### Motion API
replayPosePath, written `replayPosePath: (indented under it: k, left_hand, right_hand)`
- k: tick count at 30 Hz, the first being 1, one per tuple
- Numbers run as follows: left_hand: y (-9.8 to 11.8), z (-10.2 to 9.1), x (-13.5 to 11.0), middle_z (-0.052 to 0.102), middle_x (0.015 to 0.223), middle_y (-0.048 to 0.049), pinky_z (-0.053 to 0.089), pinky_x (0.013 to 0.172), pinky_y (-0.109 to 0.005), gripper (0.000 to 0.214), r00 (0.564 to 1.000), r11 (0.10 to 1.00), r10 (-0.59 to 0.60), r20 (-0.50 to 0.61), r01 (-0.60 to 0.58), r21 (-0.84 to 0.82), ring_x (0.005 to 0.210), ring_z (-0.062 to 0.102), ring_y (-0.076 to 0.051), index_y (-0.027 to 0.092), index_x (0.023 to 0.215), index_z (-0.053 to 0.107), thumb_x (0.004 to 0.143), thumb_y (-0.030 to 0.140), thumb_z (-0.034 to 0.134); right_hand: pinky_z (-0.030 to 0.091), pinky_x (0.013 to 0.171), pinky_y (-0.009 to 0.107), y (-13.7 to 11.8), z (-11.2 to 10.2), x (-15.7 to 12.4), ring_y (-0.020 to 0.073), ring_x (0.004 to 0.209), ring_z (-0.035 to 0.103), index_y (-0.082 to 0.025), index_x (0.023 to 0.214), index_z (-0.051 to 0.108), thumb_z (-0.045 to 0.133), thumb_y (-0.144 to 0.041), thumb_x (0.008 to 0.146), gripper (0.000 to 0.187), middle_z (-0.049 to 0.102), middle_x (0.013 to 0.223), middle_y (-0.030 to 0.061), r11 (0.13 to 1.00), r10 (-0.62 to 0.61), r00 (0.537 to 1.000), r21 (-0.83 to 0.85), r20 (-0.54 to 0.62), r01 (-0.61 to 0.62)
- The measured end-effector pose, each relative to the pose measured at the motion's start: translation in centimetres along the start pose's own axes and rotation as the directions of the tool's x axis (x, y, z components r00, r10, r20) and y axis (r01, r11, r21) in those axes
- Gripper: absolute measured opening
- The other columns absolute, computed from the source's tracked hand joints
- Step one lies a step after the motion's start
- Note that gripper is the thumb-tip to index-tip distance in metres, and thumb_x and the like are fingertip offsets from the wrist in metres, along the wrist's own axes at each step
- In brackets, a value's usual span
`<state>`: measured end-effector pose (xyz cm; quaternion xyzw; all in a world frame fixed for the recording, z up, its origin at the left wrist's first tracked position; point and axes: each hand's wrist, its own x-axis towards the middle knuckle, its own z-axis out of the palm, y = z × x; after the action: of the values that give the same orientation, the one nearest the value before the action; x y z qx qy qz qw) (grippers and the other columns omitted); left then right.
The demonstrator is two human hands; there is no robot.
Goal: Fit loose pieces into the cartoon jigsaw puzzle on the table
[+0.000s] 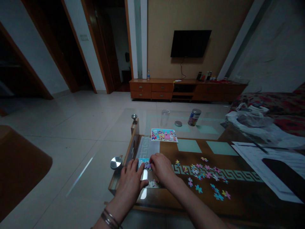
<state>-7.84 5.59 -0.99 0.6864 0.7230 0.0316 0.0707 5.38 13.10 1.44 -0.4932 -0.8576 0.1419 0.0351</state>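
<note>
A partly joined jigsaw puzzle (pixel 142 161) in light blue and purple lies near the left end of the glass table. My left hand (pixel 131 178) rests on its left and near side, fingers spread and open. At the puzzle's right edge, my right hand (pixel 162 168) is closed in a pinch on a puzzle piece, mostly hidden by the fingers. More puzzle pieces (pixel 153 184) show between the hands, toward me. Several loose puzzle pieces (pixel 208 175) are scattered to the right. Beyond the hands lies a colourful cartoon picture card (pixel 164 135).
Behind the card stand a clear jar (pixel 165 117), a round metal lid (pixel 178 123) and a printed can (pixel 194 117). To the right are paper sheets (pixel 247 154), a black phone-like object (pixel 284 176) and plastic bags (pixel 259 124). A metal table fitting (pixel 116 163) sits left.
</note>
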Motion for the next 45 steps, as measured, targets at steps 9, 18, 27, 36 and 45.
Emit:
replayPosePath:
  k: [9,18,27,36,45]
  left_hand:
    - [0.1,-0.1,0.1,0.046,0.141,-0.0134,0.039,0.099,-0.052,0.052,0.998,1.0,0.006,-0.055,-0.007,-0.021,0.131,0.039,-0.035,0.021,0.128,0.053,0.078,0.027,0.064]
    - [-2.9,-0.1,1.0,0.051,0.13,-0.013,0.039,0.096,-0.048,0.037,0.958,0.99,-0.057,-0.282,0.018,-0.138,0.122,0.043,-0.031,0.019,0.119,0.058,0.084,0.015,0.047]
    - [-7.3,-0.7,2.9,0.062,0.104,-0.0076,0.041,0.096,-0.042,0.022,0.855,0.868,-0.321,-0.407,0.093,-0.489,0.107,0.052,-0.024,0.02,0.095,0.066,0.081,0.022,0.049]
    - [-7.7,-0.7,2.7,0.063,0.091,-0.0076,0.042,0.092,-0.042,0.018,0.713,0.837,-0.466,-0.523,0.164,-0.523,0.097,0.056,-0.023,0.017,0.082,0.065,0.079,0.022,0.047]
    - [-6.0,0.9,1.6,0.063,0.093,-0.0037,0.046,0.089,-0.041,0.017,0.699,0.793,-0.531,-0.479,0.211,-0.571,0.095,0.059,-0.019,0.014,0.085,0.062,0.088,0.03,0.056]
  right_hand:
    - [0.04,0.078,0.028,0.1,0.1,0.0,0.0214,0.094,0.059,-0.016,0.093,0.069,0.05,-0.017,0.087,0.02,0.067,0.097,0.0095,1.0,0.0,1.0,0.012,-0.019,0.0]
    - [0.04,0.078,0.028,0.7,-0.1,0.2,0.0216,0.094,0.059,-0.016,0.093,0.069,0.05,-0.015,0.086,0.02,0.068,0.096,0.0092,1.0,-0.009,0.998,0.024,-0.062,0.011]
    - [0.039,0.08,0.026,3.3,-1.9,-0.3,0.0194,0.094,0.06,-0.015,0.091,0.067,0.048,-0.011,0.083,0.021,0.067,0.095,0.0078,0.996,0.015,0.994,0.084,-0.112,-0.006]
    - [0.04,0.075,0.024,8.8,-2.6,-2.2,0.0183,0.088,0.063,-0.015,0.087,0.065,0.045,-0.013,0.083,0.021,0.067,0.091,0.0073,0.987,0.039,0.985,0.159,-0.168,-0.012]
    - [0.04,0.073,0.025,11.5,-4.6,-7.1,0.019,0.086,0.063,-0.018,0.082,0.065,0.048,-0.016,0.082,0.017,0.069,0.088,0.0053,0.976,0.054,0.97,0.216,-0.236,-0.002]
